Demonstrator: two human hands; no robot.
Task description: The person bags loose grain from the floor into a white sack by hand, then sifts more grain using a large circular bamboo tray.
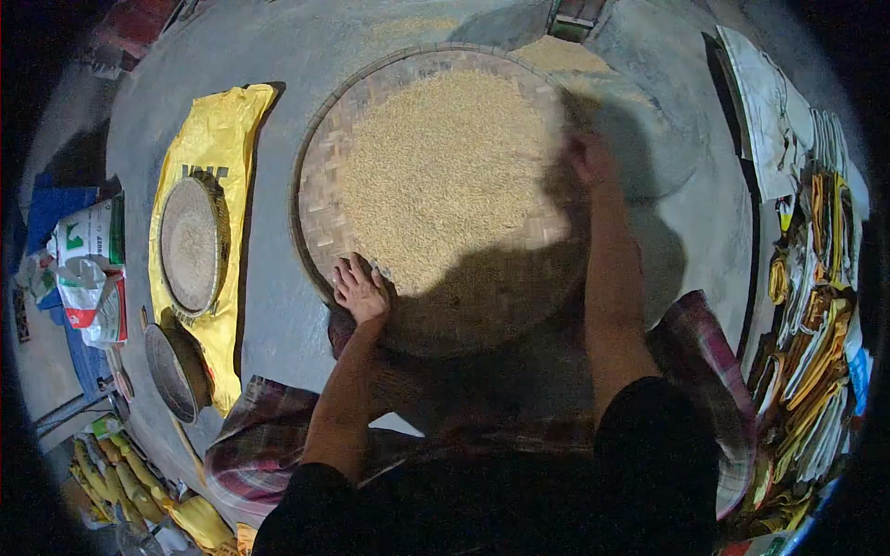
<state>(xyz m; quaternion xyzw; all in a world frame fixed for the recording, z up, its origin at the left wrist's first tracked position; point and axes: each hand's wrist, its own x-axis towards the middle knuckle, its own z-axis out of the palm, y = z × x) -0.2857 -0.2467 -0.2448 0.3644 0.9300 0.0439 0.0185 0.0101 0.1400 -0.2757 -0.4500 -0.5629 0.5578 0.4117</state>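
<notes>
A wide round woven bamboo winnowing tray (320,218) holds a broad layer of pale yellow grain (440,167). My left hand (362,290) lies at its lower left edge, fingers apart and stretched over the weave beside the grain. At the right side of the tray is my right hand (591,159), dim and smeared by motion; its fingers cannot be made out, nor whether it touches the rim. Shadow covers the lower right of the tray.
To the left, a small round basket of grain (193,246) sits on a yellow sack (218,130), with a dark shallow bowl (174,371) below it. Folded sacks (807,343) are piled on the right. Loose grain (561,57) lies on the concrete floor (691,111) behind the tray.
</notes>
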